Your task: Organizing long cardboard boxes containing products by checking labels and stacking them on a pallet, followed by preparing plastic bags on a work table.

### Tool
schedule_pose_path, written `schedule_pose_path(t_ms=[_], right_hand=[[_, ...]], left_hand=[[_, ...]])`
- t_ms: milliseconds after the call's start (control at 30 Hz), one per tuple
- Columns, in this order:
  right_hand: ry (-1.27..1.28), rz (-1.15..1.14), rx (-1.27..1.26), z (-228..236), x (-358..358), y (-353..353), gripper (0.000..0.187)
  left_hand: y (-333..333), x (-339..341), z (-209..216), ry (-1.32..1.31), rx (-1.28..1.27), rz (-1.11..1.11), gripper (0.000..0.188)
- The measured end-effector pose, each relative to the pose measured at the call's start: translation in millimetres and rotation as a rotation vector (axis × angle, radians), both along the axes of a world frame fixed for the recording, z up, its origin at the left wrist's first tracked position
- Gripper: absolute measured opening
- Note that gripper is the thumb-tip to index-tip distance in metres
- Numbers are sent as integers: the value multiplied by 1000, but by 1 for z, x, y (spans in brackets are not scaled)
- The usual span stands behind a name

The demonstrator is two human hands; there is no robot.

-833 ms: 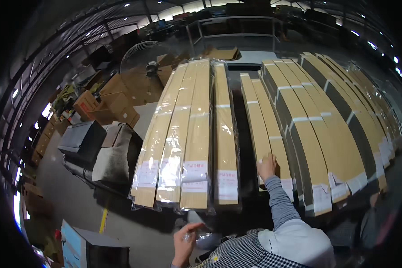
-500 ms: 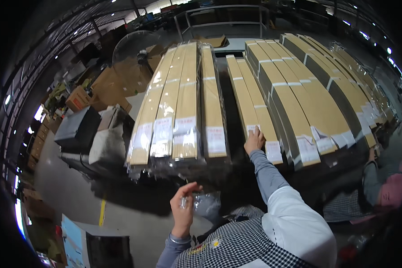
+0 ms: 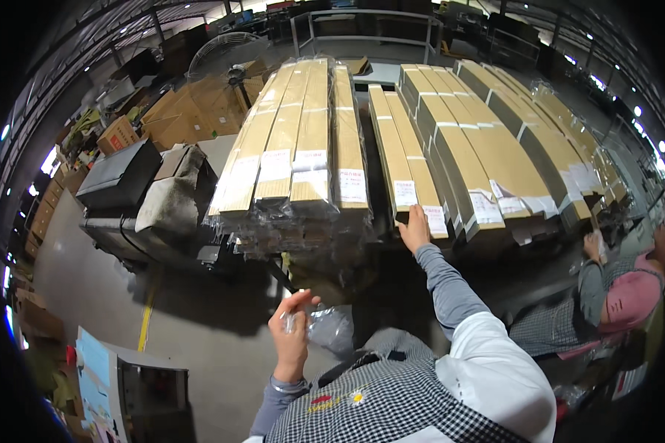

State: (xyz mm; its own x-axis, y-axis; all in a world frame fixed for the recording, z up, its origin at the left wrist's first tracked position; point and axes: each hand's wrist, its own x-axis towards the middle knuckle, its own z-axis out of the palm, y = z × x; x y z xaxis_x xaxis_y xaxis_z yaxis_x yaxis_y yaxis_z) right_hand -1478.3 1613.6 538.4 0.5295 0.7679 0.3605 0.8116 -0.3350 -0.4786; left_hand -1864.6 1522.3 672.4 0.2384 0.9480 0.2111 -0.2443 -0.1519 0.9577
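Note:
My right hand (image 3: 415,229) is closed on the near end of a long, narrow wood-coloured board (image 3: 393,148), just below its white paper label (image 3: 405,193). A second labelled board (image 3: 415,159) lies tight against its right side. Lower and to the left, my left hand (image 3: 291,336) is raised with curled fingers around a crumpled clear plastic bag (image 3: 332,330), which hangs beside it. Left of the two boards is a pile of similar boards (image 3: 273,140) wrapped in clear film, with labels on their near ends.
Taller stacks of strapped boards (image 3: 488,155) stand to the right. At far right a co-worker in a pink garment (image 3: 632,299) has hands near the stack ends. Dark boxes (image 3: 118,173) stand left; a light-blue-sided cabinet (image 3: 100,384) is at lower left.
My right hand has shifted from the label to the board's near end. My left hand stays low with the plastic bag. The view has tilted slightly, and the co-worker shows more fully.

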Motion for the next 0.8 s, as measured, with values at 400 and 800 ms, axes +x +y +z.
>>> schedule_pose_path(t_ms=[400, 800], right_hand=[[-471, -152, -28, -131, 36, 95, 32], [-89, -58, -300, -11, -75, -124, 65]], left_hand=[[-50, -50, -24, 201, -37, 264, 27], [-13, 28, -9, 208, 15, 86, 23]])
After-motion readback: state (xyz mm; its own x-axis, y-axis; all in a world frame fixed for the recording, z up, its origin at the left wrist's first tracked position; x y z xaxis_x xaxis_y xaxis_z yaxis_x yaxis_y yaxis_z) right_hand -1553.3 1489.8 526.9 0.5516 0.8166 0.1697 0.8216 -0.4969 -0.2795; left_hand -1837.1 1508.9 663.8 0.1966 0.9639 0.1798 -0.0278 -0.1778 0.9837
